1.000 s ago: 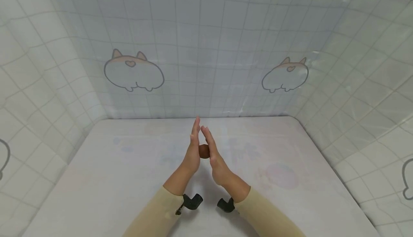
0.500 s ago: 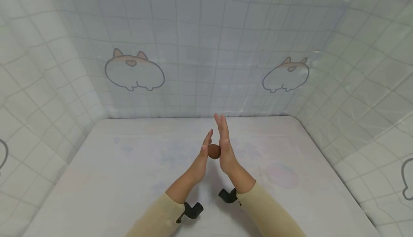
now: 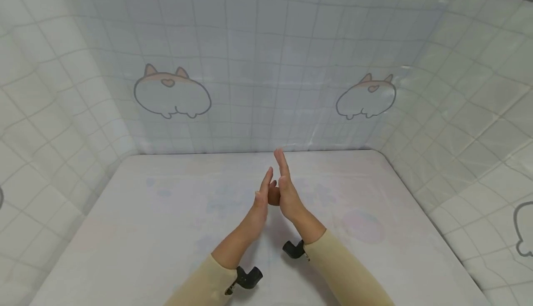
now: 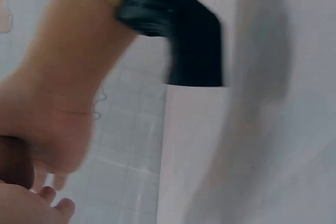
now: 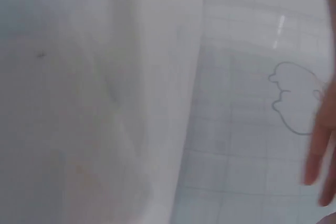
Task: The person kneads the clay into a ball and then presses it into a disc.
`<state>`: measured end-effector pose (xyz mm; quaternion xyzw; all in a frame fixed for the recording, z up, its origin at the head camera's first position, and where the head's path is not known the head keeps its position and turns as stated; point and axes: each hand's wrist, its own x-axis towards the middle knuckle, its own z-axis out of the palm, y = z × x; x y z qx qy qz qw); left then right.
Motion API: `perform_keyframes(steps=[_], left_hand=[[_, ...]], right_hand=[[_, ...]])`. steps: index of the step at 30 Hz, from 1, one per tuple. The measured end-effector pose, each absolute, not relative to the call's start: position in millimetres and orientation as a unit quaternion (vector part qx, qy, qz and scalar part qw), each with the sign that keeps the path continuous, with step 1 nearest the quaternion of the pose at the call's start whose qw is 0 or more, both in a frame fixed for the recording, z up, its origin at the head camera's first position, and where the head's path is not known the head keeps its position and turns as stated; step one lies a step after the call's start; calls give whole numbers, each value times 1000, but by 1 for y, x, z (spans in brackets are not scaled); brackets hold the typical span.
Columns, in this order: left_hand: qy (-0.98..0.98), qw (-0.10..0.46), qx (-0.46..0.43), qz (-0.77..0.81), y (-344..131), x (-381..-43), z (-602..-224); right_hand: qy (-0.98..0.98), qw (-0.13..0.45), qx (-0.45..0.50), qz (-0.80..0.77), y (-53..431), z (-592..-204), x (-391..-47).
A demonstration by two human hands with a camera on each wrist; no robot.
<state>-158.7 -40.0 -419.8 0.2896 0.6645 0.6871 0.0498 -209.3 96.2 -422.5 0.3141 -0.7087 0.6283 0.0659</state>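
Observation:
A small brown ball [image 3: 274,196] sits between my two palms, held up off the table. My left hand [image 3: 259,206] lies flat along its left side with fingers straight. Against the other side presses my right hand [image 3: 289,198], its fingers also straight and reaching higher than the left ones. Parts of the ball are covered by the hands. In the left wrist view the brown ball [image 4: 14,162] shows at the left edge, between palm and fingers. Only some blurred fingers [image 5: 317,156] appear at the right edge of the right wrist view.
A pale table [image 3: 166,232] with faint coloured patches lies beneath the hands. Gridded white curtains [image 3: 266,65] with animal drawings stand behind and at both sides. Black wrist mounts [image 3: 249,278] stick out from both sleeves.
The palms slide along each other around the ball: my left hand has drawn back and the right one pushed forward. The ball has shifted slightly right since a second ago.

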Motion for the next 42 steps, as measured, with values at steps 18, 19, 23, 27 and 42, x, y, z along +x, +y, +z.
perform_keyframes(steps=[18, 19, 23, 27, 42], left_hand=[[610, -106, 237, 749, -51, -180, -392], [615, -107, 228, 747, -52, -182, -392], [632, -95, 194, 745, -52, -187, -393], [647, -70, 165, 741, -51, -193, -400], [742, 3, 182, 645, -42, -189, -431]], right_hand=[[-743, 120, 427, 501, 84, -440, -200], [-738, 126, 441, 495, 83, -439, -198], [-725, 147, 479, 472, 80, -436, -191], [-712, 156, 492, 475, 77, -430, -185], [-701, 198, 404, 553, 85, -406, -184]])
